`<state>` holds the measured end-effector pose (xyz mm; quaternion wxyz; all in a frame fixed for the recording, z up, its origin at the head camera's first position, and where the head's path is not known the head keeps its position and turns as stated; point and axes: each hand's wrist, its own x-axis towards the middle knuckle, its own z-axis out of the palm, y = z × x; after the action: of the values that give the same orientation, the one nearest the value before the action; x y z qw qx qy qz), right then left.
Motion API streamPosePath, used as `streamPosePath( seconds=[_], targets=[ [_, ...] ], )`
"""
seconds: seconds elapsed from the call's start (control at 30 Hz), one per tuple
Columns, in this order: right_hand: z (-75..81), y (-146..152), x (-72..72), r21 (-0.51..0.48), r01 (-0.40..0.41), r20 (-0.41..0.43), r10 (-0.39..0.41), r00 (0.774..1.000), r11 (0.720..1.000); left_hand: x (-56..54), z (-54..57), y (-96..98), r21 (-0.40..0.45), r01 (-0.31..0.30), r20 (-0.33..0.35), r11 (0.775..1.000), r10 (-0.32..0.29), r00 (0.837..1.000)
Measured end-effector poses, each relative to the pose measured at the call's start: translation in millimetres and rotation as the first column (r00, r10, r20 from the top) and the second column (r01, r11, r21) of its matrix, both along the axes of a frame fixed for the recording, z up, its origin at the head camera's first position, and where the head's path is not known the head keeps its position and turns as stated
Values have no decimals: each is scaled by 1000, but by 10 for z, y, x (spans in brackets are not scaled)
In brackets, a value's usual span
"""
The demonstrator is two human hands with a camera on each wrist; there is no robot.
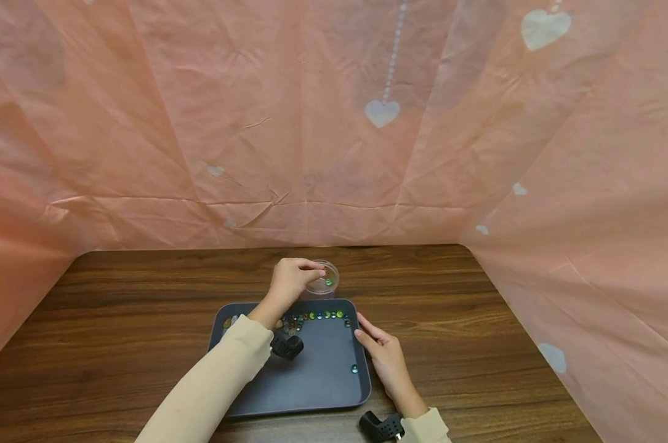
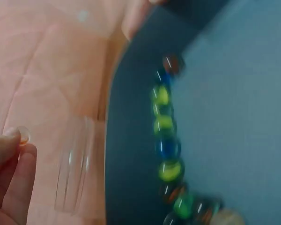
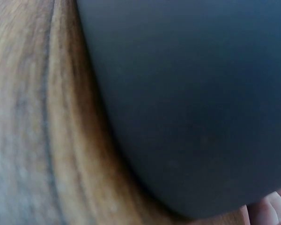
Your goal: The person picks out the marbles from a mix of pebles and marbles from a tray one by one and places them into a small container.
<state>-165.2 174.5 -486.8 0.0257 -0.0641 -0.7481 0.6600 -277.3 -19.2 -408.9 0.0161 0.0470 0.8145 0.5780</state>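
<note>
My left hand is over a clear round plastic container behind the tray. Between thumb and fingertips it pinches a clear marble with some orange in it. A green marble shows in the container. My right hand grips the right wall of a dark grey tray, thumb at the rim and fingers outside. Along the tray's far side lies a row of coloured marbles, green, blue and brown. A lone teal marble is near the tray's right wall.
The tray stands on a brown wood-grain table. Pink cloth with pale hearts hangs behind and at both sides. My left forearm crosses the tray's left part and hides some marbles there.
</note>
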Motion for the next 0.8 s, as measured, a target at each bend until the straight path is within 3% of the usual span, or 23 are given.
streamPosePath(
  seconds=[0.13,0.23,0.33,0.5,0.67,0.8],
  targets=[
    [8,8,3,-1,4,0,-4,1000,1000,-26,32,51,-259,-3,-133,966,-33,991],
    [7,12,4,7,3,0,-3,1000,1000,-21,29,88,-352,9,-146,936,-64,987],
    [1,9,10,16,-4,-5,4,1000,1000,-13,23,109,-387,9,-141,922,-69,988],
    [-17,5,1,2,-6,-13,6,1000,1000,-16,10,88,-335,-4,-138,942,-45,989],
    [-24,7,-2,-4,-8,-19,8,1000,1000,-10,-12,42,-203,-21,-87,979,3,996],
    [-18,13,-8,-5,-5,-16,5,1000,1000,48,-31,27,-110,0,-46,994,-5,999]
  ],
)
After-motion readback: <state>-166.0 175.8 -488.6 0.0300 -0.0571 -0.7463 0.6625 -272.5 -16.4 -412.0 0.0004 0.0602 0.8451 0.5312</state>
